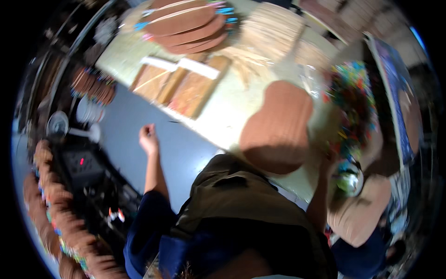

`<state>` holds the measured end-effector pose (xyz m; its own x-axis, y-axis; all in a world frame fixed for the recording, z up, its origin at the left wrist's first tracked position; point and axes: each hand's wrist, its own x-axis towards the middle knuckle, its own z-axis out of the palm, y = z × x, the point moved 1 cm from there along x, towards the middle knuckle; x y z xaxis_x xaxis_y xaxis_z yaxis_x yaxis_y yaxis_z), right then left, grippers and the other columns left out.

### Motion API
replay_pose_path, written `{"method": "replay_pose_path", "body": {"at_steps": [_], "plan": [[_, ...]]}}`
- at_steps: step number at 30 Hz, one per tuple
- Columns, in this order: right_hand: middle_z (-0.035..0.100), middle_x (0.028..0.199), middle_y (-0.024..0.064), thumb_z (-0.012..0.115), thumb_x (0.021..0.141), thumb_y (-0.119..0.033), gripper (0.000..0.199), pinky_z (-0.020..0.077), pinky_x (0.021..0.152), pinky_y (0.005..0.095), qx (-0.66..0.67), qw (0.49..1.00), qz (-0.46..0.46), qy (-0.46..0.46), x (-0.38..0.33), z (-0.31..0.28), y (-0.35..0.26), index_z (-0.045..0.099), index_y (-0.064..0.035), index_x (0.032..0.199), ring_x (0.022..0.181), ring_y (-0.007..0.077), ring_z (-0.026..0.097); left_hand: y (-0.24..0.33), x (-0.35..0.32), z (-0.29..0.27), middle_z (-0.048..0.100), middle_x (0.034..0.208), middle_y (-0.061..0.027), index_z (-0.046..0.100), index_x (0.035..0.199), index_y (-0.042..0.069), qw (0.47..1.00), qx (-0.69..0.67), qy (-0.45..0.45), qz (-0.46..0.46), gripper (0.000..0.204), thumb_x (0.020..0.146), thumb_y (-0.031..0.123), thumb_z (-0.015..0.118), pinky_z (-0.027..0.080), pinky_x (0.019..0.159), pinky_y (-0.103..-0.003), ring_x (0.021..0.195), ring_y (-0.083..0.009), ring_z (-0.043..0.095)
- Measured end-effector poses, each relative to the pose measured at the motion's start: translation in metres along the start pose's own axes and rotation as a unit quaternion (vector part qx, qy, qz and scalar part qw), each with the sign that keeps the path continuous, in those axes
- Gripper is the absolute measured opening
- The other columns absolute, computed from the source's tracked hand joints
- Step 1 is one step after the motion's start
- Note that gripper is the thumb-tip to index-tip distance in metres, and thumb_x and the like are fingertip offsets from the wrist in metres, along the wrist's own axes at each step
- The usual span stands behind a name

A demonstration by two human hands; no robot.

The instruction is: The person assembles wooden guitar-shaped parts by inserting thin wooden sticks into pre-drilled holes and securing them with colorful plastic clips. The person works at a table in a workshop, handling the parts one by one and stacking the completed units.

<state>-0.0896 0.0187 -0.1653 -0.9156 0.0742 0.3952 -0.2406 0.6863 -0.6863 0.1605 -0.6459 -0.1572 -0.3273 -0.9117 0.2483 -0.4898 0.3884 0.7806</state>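
Apron (pixel 232 200) at six o'clock, right hand (pixel 330 156) at three seemingly reaching for coloured bits (pixel 355 93), calling for a pinch, left hand (pixel 148 138) curled at nine (either grip, I can't tell).

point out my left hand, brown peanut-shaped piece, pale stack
Left hand (pixel 148 136): head view, middle of the hand
Brown peanut-shaped piece (pixel 279 126): head view, its broad face
Pale stack (pixel 272 29): head view, near its middle

I see a workshop, prob. small-scale mfg: tabletop (pixel 218 116) w/ brown panel stack (pixel 278 128), assorted colourful bits (pixel 355 100), wooden blocks (pixel 197 90), black eqpt (pixel 79 174) nearby.
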Motion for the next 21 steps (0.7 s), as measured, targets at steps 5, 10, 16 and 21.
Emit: {"method": "replay_pose_path", "body": {"at_steps": [5,10,16,21], "plan": [[0.058,0.097,0.0077,0.061,0.076,-0.001,0.032,0.0462,0.076,0.0317,0.049,0.996,0.047,-0.059,-0.01,-0.015,0.065,0.059,-0.0002,0.108,0.083,0.0181,0.055,-0.041,-0.003,0.041,0.059,0.081,-0.0002,0.059,0.087,0.005,0.954,-0.198,0.063,-0.217,0.004,0.085,0.008,0.062,0.042,0.07,-0.022,0.075,-0.0085,0.052],[0.057,0.104,0.0084,0.059,0.085,-0.014,0.042,0.048,0.076,0.0307,0.177,0.949,0.243,-0.091,0.01,-0.029,-0.008,0.049,0.0007,0.123,0.093,0.0185,0.057,-0.092,-0.066,0.003,0.059,0.083,0.0009,0.058,0.088,0.009,0.902,-0.213,0.061,-0.37,0.009,0.087,0.017,0.061,0.042,0.068,-0.026,0.076,-0.011,0.056],[0.057,0.109,0.0112,0.052,0.091,-0.019,0.041,0.0467,0.083,0.0331,0.241,0.94,0.165,-0.176,0.038,0.004,-0.094,0.046,0.0026,0.125,0.097,0.0197,0.056,-0.129,-0.202,-0.052,0.059,0.083,0.0012,0.056,0.089,0.01,0.87,-0.145,-0.016,-0.472,0.017,0.085,0.025,0.063,0.044,0.068,-0.029,0.076,-0.0131,0.059],[0.057,0.111,0.0145,0.049,0.092,-0.022,0.04,0.0438,0.089,0.0372,0.555,0.743,0.226,-0.299,0.049,0.064,-0.123,0.046,0.0018,0.124,0.099,0.0229,0.055,-0.146,-0.3,-0.119,0.057,0.074,0.0017,0.058,0.088,0.007,0.871,-0.085,-0.018,-0.484,0.012,0.085,0.019,0.06,0.041,0.055,-0.023,0.063,-0.0083,0.053]]}}
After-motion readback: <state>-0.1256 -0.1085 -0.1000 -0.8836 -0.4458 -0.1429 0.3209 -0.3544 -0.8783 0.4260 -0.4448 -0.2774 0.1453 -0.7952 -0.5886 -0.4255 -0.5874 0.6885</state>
